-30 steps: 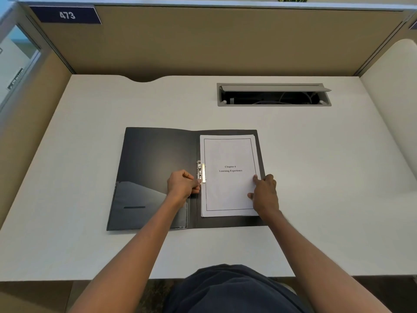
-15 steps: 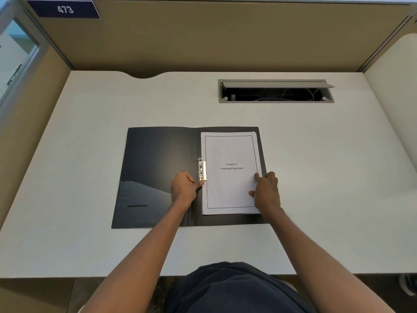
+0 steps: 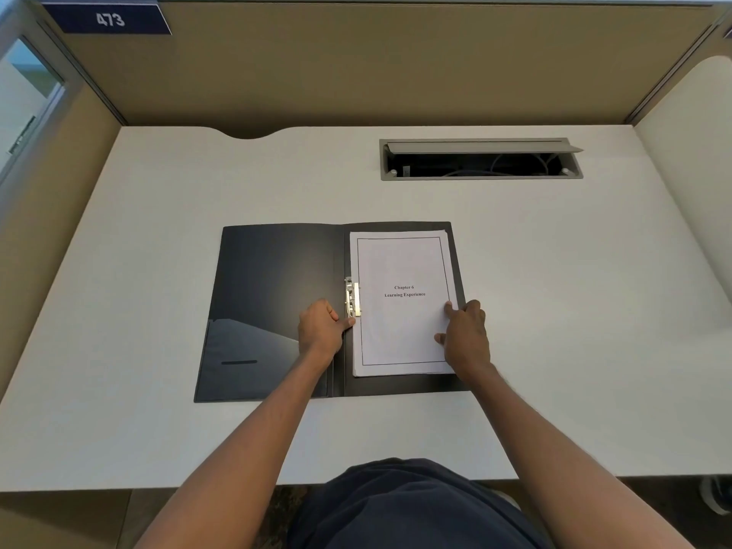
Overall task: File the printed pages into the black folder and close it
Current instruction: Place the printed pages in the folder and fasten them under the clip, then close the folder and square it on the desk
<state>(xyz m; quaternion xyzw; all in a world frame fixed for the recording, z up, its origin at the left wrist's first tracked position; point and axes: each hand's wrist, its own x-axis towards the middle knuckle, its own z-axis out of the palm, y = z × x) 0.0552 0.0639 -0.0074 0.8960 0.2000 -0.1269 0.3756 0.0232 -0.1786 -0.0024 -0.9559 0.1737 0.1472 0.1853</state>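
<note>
The black folder point(image 3: 273, 279) lies open and flat on the white desk point(image 3: 158, 231). A stack of printed pages point(image 3: 400, 267), titled "Chapter 6 Learning Experience", rests on its right half. A metal clip point(image 3: 352, 297) near the spine sits over the pages' left edge. My left hand point(image 3: 321, 330) is curled beside the spine, its thumb tip touching the clip's lower end. My right hand point(image 3: 464, 336) rests on the pages' right edge, fingers pressing on the top sheet. A pocket point(image 3: 245, 350) fills the lower left cover.
A grey cable hatch point(image 3: 481, 158) stands open at the back right of the desk. Tan partition walls point(image 3: 356, 65) enclose the back and sides, with a "473" label point(image 3: 111, 19) at top left. The desk's front edge runs just before my torso.
Both hands have stayed at almost the same spots on the clip and pages. The view has shifted slightly; the folder and pages have not visibly moved.
</note>
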